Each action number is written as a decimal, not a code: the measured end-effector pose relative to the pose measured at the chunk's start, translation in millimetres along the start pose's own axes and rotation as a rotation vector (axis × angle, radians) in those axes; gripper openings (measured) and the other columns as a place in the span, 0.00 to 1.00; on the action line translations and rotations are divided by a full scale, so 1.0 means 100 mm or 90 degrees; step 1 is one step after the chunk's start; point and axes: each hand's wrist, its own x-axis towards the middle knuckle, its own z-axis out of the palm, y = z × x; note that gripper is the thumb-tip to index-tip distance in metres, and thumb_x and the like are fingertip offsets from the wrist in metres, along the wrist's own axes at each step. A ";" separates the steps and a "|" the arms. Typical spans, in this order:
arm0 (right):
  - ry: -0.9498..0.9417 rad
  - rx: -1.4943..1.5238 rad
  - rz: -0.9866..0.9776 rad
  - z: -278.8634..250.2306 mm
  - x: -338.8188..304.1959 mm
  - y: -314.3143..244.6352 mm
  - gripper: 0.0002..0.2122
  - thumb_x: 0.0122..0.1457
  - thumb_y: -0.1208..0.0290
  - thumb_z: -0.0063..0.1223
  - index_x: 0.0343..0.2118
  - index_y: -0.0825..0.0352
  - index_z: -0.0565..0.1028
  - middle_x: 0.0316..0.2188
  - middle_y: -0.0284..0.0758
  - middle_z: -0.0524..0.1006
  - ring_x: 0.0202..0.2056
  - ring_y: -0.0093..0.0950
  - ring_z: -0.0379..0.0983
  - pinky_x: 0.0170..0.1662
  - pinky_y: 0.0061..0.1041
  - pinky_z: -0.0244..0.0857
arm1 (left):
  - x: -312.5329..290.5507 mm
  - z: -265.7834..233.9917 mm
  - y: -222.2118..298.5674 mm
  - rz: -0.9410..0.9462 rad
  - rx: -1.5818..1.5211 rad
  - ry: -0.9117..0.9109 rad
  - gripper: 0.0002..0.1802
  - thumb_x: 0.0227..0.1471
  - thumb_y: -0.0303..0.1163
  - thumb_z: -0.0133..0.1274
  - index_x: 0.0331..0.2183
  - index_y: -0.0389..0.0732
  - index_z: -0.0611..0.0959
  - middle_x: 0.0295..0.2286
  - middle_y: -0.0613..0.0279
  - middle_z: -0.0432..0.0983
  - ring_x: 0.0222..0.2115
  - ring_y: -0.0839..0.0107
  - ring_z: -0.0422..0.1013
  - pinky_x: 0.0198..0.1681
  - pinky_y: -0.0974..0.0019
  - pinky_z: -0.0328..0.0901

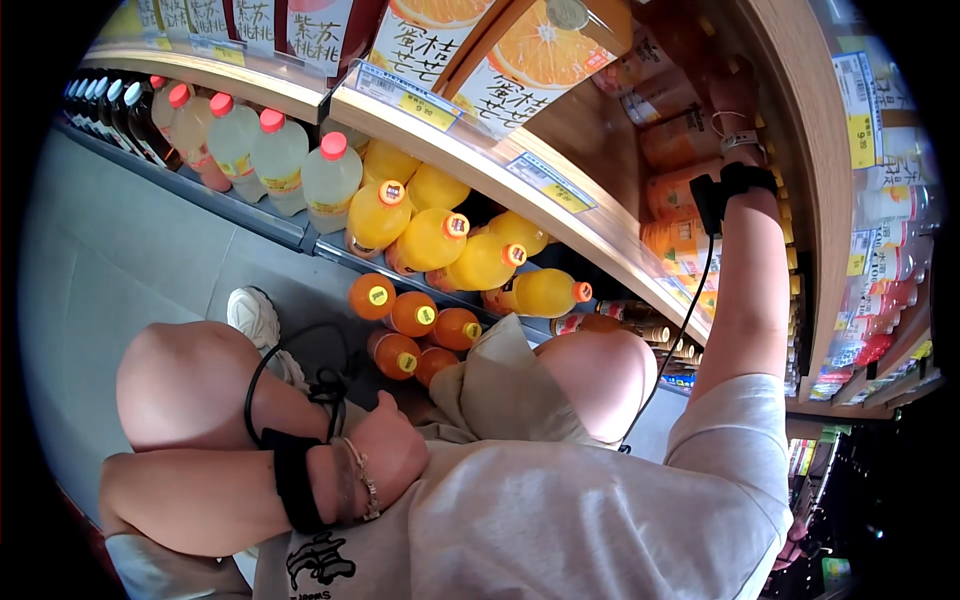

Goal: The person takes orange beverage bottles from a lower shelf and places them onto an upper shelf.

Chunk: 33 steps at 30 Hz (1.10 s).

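Note:
My right arm reaches up into a wooden shelf. There my right hand [735, 95] is in shadow beside a row of orange-labelled bottles [675, 140] lying on their sides; its fingers are too dark to tell whether they grip one. Close to my lap and bent knees, my left hand [390, 445] is closed with its back toward me. Whatever it may hold is hidden behind it. Just beyond it, several orange drink bottles [412, 314] with yellow-topped caps stand low by the shelf.
Large yellow juice bottles [432, 238] lie piled on the bottom shelf. Pale bottles with red caps [280, 155] stand to their left. Orange-pictured cartons [530, 65] sit above, behind a price-tag strip [550, 182]. A black cable [690, 310] hangs from my right wrist.

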 end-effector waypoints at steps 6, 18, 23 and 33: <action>0.046 -0.112 -0.262 0.42 0.40 0.18 0.28 0.49 0.59 0.56 0.52 0.68 0.65 0.47 0.53 0.69 0.50 0.46 0.66 0.50 0.35 0.61 | 0.07 0.04 -0.05 -0.052 0.002 -0.008 0.08 0.44 0.32 0.48 0.22 0.44 0.81 0.22 0.62 0.76 0.29 0.66 0.71 0.41 0.59 0.57; -0.053 0.053 0.072 0.38 0.52 -0.39 0.34 0.46 0.60 0.61 0.55 0.69 0.61 0.50 0.45 0.68 0.51 0.35 0.65 0.51 0.30 0.61 | 0.11 0.07 -0.07 -0.100 0.023 0.035 0.09 0.44 0.34 0.48 0.21 0.45 0.81 0.21 0.65 0.75 0.27 0.68 0.71 0.39 0.61 0.57; -0.011 0.045 0.003 0.34 0.48 -0.22 0.29 0.48 0.59 0.58 0.51 0.69 0.65 0.47 0.45 0.71 0.48 0.36 0.68 0.48 0.31 0.64 | 0.11 0.07 -0.07 -0.093 0.031 0.036 0.08 0.45 0.33 0.48 0.22 0.45 0.81 0.21 0.65 0.75 0.28 0.68 0.71 0.40 0.61 0.57; 0.140 -0.122 -0.100 -0.08 -0.85 -0.55 0.19 0.49 0.56 0.54 0.39 0.64 0.75 0.34 0.48 0.76 0.36 0.47 0.72 0.39 0.39 0.67 | 0.10 -0.03 -0.03 -0.053 0.035 0.004 0.08 0.44 0.33 0.48 0.23 0.43 0.80 0.22 0.61 0.75 0.28 0.66 0.71 0.39 0.60 0.57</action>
